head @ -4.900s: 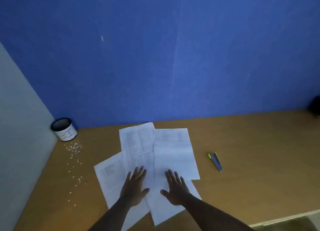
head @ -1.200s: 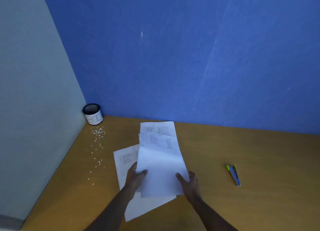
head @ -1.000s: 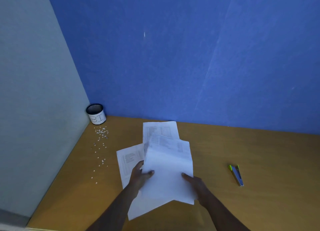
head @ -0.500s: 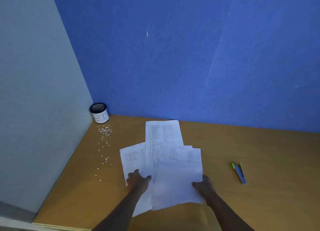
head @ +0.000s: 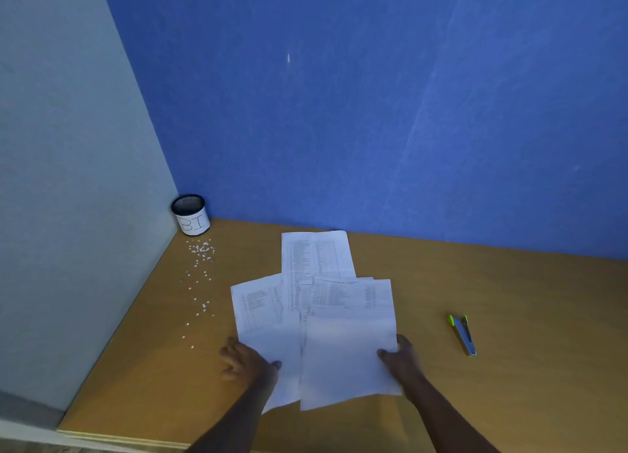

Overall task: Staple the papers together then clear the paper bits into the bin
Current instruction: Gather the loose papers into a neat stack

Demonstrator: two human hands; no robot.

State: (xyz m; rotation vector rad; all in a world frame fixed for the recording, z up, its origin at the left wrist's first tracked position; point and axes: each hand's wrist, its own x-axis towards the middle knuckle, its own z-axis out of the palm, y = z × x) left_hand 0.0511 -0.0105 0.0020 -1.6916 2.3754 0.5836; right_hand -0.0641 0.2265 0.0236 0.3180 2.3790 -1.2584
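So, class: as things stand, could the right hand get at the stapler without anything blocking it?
Probably yes. The stapler lies alone on bare desk to the right of the right hand, with nothing between them. The hand is busy at the edge of the papers, so it must let go first.

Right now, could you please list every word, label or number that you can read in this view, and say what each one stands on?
"BI": handwritten in dark letters on the white band of the small black bin in the corner; any further letters curve out of sight.
Papers: columns of printed text on all the sheets, too small and blurred to read.
Stapler: no readable marking.
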